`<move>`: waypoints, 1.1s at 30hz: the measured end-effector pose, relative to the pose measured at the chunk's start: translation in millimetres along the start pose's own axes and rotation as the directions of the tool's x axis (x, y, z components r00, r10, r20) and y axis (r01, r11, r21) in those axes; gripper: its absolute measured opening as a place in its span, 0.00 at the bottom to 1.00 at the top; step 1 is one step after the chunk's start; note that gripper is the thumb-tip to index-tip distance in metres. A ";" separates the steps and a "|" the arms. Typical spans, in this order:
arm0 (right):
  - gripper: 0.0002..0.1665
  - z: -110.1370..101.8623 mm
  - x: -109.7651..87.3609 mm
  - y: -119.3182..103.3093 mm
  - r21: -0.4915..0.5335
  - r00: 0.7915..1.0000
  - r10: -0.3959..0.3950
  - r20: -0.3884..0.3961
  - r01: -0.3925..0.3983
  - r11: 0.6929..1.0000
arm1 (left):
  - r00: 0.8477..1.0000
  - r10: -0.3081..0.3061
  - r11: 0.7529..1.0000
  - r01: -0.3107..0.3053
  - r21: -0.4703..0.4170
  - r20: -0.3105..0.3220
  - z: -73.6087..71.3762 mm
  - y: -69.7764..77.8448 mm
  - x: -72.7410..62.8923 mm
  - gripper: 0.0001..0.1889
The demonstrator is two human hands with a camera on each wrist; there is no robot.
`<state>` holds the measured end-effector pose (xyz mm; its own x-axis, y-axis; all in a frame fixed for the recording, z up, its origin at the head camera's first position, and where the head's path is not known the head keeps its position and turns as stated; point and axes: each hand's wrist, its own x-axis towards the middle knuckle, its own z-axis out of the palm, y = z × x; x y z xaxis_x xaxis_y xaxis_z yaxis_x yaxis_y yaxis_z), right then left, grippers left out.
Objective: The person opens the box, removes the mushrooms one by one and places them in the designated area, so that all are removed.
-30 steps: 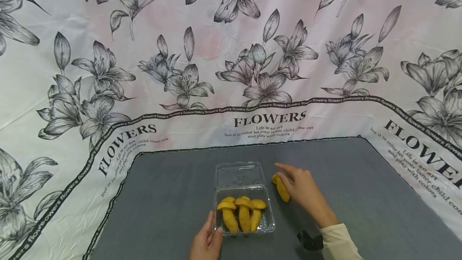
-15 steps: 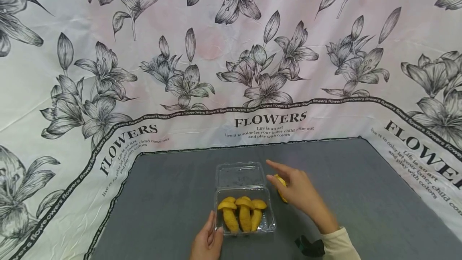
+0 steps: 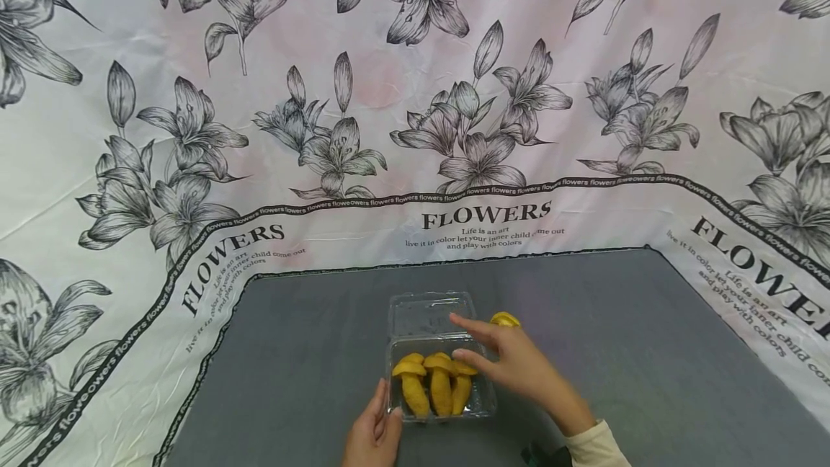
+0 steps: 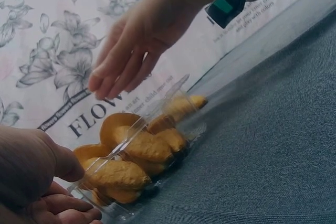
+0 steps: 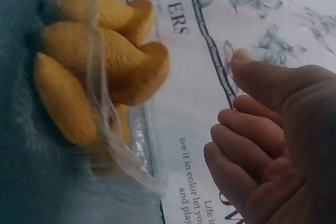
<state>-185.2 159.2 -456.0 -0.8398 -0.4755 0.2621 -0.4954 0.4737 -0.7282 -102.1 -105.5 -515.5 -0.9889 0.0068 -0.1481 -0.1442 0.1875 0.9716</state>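
A clear plastic clamshell box [image 3: 483, 398] sits on the grey table, its lid [image 3: 421, 314] folded back. Yellow mushrooms [image 3: 440, 389] lie inside, three stems side by side with caps away from me; the left wrist view shows them piled. My left hand [image 3: 372, 429] pinches the box's left rim, thumb on top and fingers lower down. Over the box's right part hovers my right hand [image 3: 519, 365], fingers loosely spread and holding nothing, as the right wrist view also shows [image 5: 268, 150]. Another yellow mushroom [image 3: 505, 319] lies right of the box, mostly hidden behind that hand.
A grey cloth [image 3: 305, 352] covers the table. White flower-printed fabric [image 3: 363, 229] rises along the back and sides. On the right wrist is a dark strapped device [image 4: 227, 2] with a green patch.
My right hand has left the loose mushroom and moved leftward over the box, covering part of the right-hand mushroom. The left hand has kept its hold on the rim.
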 end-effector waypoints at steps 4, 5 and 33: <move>0.35 8.6 0.0 0.2 0.025 0.998 -0.036 0.057 0.035 0.999 | 1.000 0.007 1.000 -0.007 0.001 0.001 0.0 0.2 -0.1 0.38; 0.35 10.9 0.2 0.5 0.023 0.996 -0.051 0.072 0.049 0.999 | 1.000 0.007 1.000 -0.007 0.002 -0.001 0.0 0.2 -0.2 0.38; 0.26 34.1 3.8 5.5 -0.112 0.987 -0.059 0.150 0.076 0.991 | 0.999 0.000 1.000 0.000 -0.004 0.034 -4.3 -0.6 0.0 0.43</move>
<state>-183.5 134.8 -480.7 -0.7663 -0.6084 0.2067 -0.5797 0.5158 -0.6308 -102.2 -109.8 -515.3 -0.9872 0.0404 -0.1540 -0.1442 0.1835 0.9724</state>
